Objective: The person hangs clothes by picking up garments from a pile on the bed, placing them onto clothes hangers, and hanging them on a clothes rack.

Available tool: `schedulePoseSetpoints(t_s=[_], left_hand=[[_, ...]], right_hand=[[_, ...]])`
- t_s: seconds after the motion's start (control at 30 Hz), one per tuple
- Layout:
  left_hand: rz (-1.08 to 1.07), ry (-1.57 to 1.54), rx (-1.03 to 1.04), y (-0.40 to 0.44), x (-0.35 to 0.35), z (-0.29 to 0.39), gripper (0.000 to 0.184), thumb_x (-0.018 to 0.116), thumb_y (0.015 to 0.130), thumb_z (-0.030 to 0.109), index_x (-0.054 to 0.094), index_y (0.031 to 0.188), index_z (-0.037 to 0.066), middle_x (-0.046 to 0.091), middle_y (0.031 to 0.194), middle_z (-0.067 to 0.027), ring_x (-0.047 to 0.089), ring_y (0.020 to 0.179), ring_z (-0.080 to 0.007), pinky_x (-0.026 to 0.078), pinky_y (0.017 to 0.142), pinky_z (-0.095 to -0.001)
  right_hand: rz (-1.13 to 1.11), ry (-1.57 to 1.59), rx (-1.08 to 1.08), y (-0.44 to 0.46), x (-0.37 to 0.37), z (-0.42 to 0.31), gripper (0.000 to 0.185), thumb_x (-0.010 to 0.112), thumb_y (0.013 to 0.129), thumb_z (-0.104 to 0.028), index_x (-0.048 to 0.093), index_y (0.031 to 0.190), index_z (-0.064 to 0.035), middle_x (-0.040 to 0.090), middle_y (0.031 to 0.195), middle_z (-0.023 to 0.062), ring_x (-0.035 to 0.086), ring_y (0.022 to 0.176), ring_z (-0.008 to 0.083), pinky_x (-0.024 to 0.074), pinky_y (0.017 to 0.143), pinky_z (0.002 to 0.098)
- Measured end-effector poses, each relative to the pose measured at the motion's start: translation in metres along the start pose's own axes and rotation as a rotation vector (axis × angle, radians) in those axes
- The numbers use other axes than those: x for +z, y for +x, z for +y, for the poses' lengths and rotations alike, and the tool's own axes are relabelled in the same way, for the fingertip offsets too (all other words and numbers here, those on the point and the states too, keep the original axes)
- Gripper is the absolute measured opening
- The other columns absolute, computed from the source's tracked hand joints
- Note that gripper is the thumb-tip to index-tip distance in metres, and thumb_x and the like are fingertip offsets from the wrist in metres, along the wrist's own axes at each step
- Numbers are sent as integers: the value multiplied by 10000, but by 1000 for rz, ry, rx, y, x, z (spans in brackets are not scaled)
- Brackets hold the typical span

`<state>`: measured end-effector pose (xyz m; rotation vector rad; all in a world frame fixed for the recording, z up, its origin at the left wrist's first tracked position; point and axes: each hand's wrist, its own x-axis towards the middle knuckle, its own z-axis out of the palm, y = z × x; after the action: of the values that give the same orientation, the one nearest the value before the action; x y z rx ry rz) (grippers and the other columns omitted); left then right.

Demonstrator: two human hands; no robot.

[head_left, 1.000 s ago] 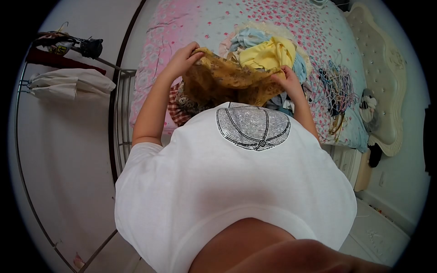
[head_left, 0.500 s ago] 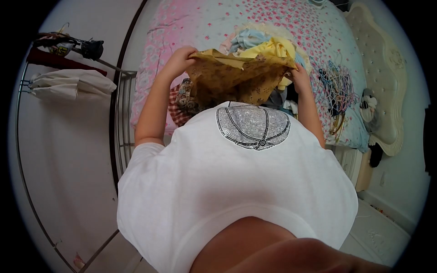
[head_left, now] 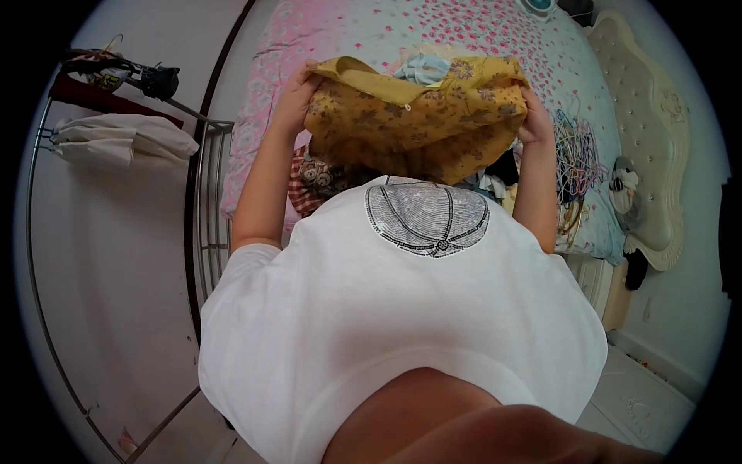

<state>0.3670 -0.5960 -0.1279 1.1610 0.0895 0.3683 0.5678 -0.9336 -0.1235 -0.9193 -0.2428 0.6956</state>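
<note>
A mustard-yellow floral garment (head_left: 410,127) is stretched out between my two hands above the bed. It has a paler inner side and a small light button or tag near its upper edge. My left hand (head_left: 300,97) is closed on its left upper corner, and my right hand (head_left: 535,116) grips the right edge, some fingers hidden behind the cloth. Under and behind it lie a light blue cloth (head_left: 423,69) and a red checked cloth (head_left: 303,185). A dark patterned item with round shapes (head_left: 321,176) rests beside the checked cloth.
A floral bedspread (head_left: 348,35) covers the bed. Tangled, coloured hangers (head_left: 573,158) lie on the right, near a grey plush toy (head_left: 624,182) and the cream headboard (head_left: 649,116). At the left stands a metal rack (head_left: 39,232) with a white garment (head_left: 127,143) hanging on it.
Both hands have lifted and moved slightly apart, spreading the floral garment wider and turning its printed side up. It covers the yellow cloth that showed behind it before.
</note>
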Motion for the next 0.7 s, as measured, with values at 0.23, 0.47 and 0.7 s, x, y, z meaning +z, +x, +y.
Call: schedulePoseSetpoints(t_s=[0.23,0.47,0.7], left_hand=[[-29,39,-4,-11,8,24,136,513,871,159,536,940,43,583,898,-12,561,810,-91,456,697,-224],[-33,378,-137,-16,-15,7,189,586,823,255,555,789,72,525,713,50,456,672,-36,346,626,-193],[-62,361,-242,-19,-7,-16,165,577,829,228,551,804,68,520,718,56,447,681,-33,344,626,-184]], right_hand=[[-89,-163,-58,-18,7,-13,330,435,876,-127,441,1186,-15,532,1131,92,556,975,178,466,802,304],[151,-244,-27,-34,-30,22,361,491,842,-111,453,1196,-49,535,1135,56,508,1038,188,414,859,346],[300,-208,7,-71,-25,40,290,465,846,-72,462,1129,-8,554,1064,67,541,958,166,434,810,306]])
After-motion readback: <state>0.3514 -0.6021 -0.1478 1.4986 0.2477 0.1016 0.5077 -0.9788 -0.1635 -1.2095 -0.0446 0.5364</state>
